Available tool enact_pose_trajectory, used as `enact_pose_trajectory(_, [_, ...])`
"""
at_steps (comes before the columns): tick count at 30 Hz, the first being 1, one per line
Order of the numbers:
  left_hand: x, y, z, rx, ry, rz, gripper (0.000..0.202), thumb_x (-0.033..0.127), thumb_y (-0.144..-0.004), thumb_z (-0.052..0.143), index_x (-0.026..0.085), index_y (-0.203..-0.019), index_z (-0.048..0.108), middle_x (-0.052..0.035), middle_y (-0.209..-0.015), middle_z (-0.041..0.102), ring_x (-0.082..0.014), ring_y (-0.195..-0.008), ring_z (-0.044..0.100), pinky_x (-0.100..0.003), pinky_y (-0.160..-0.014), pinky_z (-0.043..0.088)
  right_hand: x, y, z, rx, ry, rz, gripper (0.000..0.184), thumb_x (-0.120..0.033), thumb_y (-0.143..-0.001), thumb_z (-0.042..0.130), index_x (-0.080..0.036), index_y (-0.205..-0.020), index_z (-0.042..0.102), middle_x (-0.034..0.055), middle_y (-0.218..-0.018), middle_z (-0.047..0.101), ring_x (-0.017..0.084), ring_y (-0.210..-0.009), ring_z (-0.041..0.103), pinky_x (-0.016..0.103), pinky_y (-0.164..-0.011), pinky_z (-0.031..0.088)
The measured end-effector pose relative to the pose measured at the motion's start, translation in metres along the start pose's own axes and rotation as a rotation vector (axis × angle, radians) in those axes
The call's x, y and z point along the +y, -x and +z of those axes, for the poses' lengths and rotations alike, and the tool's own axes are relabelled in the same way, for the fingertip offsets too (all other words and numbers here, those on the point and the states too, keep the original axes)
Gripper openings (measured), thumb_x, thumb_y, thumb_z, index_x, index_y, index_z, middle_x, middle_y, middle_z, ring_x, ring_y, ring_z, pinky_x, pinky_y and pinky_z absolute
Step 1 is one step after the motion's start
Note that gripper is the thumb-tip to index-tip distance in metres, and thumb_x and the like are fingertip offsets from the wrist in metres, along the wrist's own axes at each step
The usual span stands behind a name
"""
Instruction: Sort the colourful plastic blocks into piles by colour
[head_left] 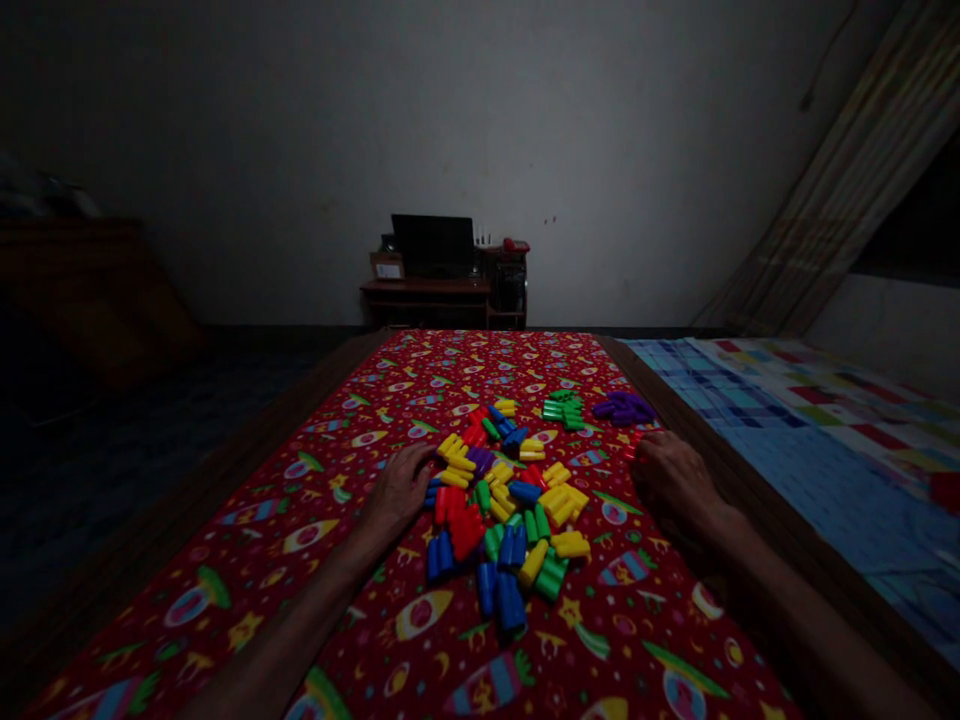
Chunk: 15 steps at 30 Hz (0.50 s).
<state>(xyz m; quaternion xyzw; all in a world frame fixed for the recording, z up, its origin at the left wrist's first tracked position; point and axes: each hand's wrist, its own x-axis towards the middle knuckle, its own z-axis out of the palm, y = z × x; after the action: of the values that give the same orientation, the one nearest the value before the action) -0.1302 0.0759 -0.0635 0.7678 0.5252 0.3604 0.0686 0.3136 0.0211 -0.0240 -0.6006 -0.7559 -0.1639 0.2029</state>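
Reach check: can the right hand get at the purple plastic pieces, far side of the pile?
Probably yes: the right hand rests just short of the purple plastic pieces; only a few red plastic pieces by its fingertips lie between.

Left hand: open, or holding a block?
Open: the left hand rests palm-down on the red cloth, fingers beside the plastic blocks, holding none.

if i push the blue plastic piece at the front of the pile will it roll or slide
The blue plastic piece is likely light and stiff, going by its glossy moulded look. Its rounded ribbed sides suggest it may roll a little if pushed. The printed red cloth beneath may add some grip.
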Motion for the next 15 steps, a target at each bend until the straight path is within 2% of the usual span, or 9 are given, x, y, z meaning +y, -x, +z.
enact_pose_trajectory(4, [0.004,0.0,-0.003,-0.01,-0.004,0.003,0.033,0.027,-0.086,0.042,0.019,-0.109,0.063,-0.0102,-0.116,0.066,-0.0261,-0.111,0.059,-0.046,-0.1,0.046,-0.007,-0.004,-0.006,-0.031,-0.056,-0.045,0.019,-0.023,-0.086,0.048,-0.019,-0.077,0.065,0.013,-0.092,0.068,0.023,-0.083,0.059,0.033,-0.073,0.043])
enact_pose_trajectory(7, [0.004,0.001,-0.002,-0.005,-0.008,0.007,0.033,0.026,-0.086,0.042,0.019,-0.109,0.063,-0.0101,-0.116,0.066,-0.0258,-0.112,0.058,-0.046,-0.101,0.046,-0.031,-0.023,-0.018,0.014,-0.207,-0.091,0.023,-0.026,-0.09,0.047,-0.018,-0.085,0.068,0.0125,-0.091,0.07,0.023,-0.083,0.063,0.032,-0.074,0.046])
enact_pose_trajectory(10, [0.003,0.002,0.001,0.012,-0.001,0.013,0.033,0.026,-0.087,0.04,0.019,-0.109,0.063,-0.0103,-0.116,0.065,-0.0253,-0.113,0.058,-0.046,-0.101,0.045,-0.075,-0.061,-0.021,-0.053,-0.332,-0.145,0.024,-0.024,-0.091,0.047,-0.019,-0.093,0.07,0.01,-0.087,0.072,0.02,-0.076,0.066,0.028,-0.069,0.047])
enact_pose_trajectory(13, [0.001,0.003,0.003,0.028,0.001,0.01,0.034,0.027,-0.088,0.039,0.019,-0.11,0.063,-0.011,-0.118,0.065,-0.0251,-0.114,0.058,-0.045,-0.101,0.045,-0.13,-0.108,-0.007,-0.217,-0.359,-0.384,0.027,-0.012,-0.087,0.049,-0.019,-0.102,0.07,0.01,-0.101,0.072,0.019,-0.094,0.066,0.027,-0.079,0.048])
enact_pose_trajectory(15, [0.001,0.003,0.003,0.02,0.0,0.009,0.033,0.028,-0.089,0.04,0.019,-0.111,0.063,-0.0111,-0.118,0.065,-0.0252,-0.114,0.057,-0.046,-0.101,0.045,-0.163,-0.135,0.009,-0.294,-0.332,-0.575,0.036,-0.002,-0.08,0.05,-0.017,-0.107,0.068,0.0121,-0.113,0.069,0.02,-0.109,0.061,0.029,-0.089,0.045])
